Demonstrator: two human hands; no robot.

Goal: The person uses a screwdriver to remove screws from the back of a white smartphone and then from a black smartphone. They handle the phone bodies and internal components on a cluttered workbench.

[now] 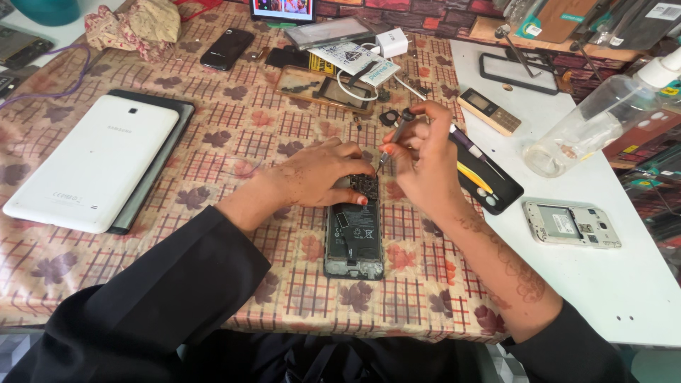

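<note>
Fingers (pixel 394 150) of the right hand (pixel 418 167) are pinching a thin screwdriver (pixel 394 137), its tip pointing down at the top of an opened phone (pixel 354 237). Left hand (pixel 323 174) is lying flat, fingers pressed together on the phone's upper end. Phone is lying on the counter (pixel 234 135), between a white tablet (pixel 92 163) and a tool case (pixel 489 186).

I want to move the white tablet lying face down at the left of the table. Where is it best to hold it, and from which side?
Probably hold the flat white tablet by its long right edge, coming from the right. That edge overhangs the dark case beneath, leaving a lip for fingertips. The left hand, now resting on the opened black phone, is nearest.
</note>
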